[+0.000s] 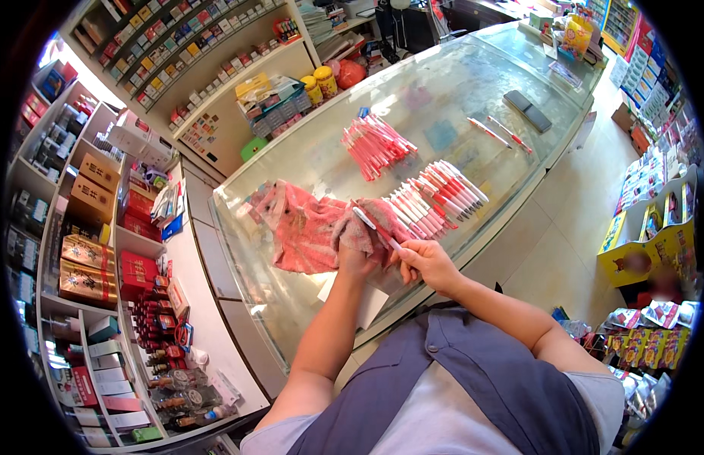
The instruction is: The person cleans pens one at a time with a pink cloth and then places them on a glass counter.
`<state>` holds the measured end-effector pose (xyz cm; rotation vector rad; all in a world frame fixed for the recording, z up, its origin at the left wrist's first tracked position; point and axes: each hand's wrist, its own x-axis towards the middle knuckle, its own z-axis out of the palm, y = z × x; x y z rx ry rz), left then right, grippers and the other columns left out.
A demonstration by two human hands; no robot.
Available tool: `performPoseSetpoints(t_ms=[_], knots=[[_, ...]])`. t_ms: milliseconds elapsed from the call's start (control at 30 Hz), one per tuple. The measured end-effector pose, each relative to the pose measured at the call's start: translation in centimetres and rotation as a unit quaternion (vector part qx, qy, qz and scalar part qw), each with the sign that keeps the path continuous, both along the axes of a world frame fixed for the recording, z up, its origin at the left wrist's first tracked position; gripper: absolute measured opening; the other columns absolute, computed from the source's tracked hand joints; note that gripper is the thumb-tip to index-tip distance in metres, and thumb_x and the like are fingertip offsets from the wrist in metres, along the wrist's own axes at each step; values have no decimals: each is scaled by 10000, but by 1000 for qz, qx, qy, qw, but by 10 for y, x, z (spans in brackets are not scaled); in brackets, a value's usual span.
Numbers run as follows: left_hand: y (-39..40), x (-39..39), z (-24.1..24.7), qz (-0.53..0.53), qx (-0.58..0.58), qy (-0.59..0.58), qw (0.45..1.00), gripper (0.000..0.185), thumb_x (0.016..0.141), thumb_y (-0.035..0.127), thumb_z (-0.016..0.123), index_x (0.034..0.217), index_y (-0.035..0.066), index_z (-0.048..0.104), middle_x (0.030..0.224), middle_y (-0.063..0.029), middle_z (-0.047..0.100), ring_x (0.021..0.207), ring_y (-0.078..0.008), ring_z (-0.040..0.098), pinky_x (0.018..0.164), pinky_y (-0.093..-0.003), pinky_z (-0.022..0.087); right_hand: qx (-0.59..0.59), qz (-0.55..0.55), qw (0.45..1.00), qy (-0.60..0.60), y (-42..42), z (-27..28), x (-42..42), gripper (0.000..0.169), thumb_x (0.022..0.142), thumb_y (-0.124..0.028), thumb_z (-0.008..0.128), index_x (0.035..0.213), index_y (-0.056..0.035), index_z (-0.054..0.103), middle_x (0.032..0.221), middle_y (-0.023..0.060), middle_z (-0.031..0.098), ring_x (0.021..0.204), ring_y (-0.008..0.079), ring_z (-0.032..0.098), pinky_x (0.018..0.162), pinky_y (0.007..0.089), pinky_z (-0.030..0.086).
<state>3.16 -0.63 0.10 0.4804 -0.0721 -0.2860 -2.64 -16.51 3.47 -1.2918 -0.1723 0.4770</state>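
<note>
My right hand (pixel 429 263) pinches one end of a red-and-white pen (pixel 376 226), which points up and to the left. Bunched around my left hand (pixel 356 260) is part of a worn pink towel (pixel 309 230), pressed near the pen; the towel hides most of those fingers. The rest of the towel spreads leftward over the glass counter (pixel 306 165). Just beyond my hands lies a row of white and red pens (pixel 451 190), side by side. Farther back, a heap of pink-and-red pens (pixel 377 147) rests on the glass. A white sheet (pixel 372 307) lies partly under my left forearm.
Two loose pens (pixel 489 133) and a dark flat device (pixel 527 111) lie toward the counter's right side. Shelves of boxes and bottles (pixel 159 341) stand at left. Small packs fill a rack (pixel 176 51) behind the counter. A yellow display box (pixel 647 250) stands at right.
</note>
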Motion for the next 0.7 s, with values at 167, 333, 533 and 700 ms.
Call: performPoseSetpoints(t_ms=[167,333,533,700], knots=[[-10,-12,18,-16,-12,-13,1000,301,905,311,442,1058,65,522,1039,-74,578,974,-228,549,867,-380,441,-102,-40,991,-73,-9,-7,-4,214,895,-172,486,754,-21,540,531,15,542,471,53,443,450,207,356],[-9,-8,-9,-25,39,7,999,383,923,385,390,1054,57,536,1030,-77,591,954,-236,558,877,-385,432,-177,-45,974,-135,-8,-10,-13,253,883,-168,504,688,-9,485,516,50,533,464,110,477,466,268,390],[-13,-21,-2,-69,115,-27,991,378,898,385,425,1061,58,525,988,-89,590,923,-252,566,792,-384,473,-115,-15,983,-142,-12,-18,-17,233,901,-174,475,748,-8,530,538,35,543,492,98,488,476,248,391],[-4,-5,-14,-220,-23,-106,969,381,900,389,392,1070,70,512,978,-83,583,897,-243,570,736,-359,488,-11,33,994,-104,-17,-19,-5,247,933,-187,420,861,3,560,560,15,546,506,69,471,487,213,375]])
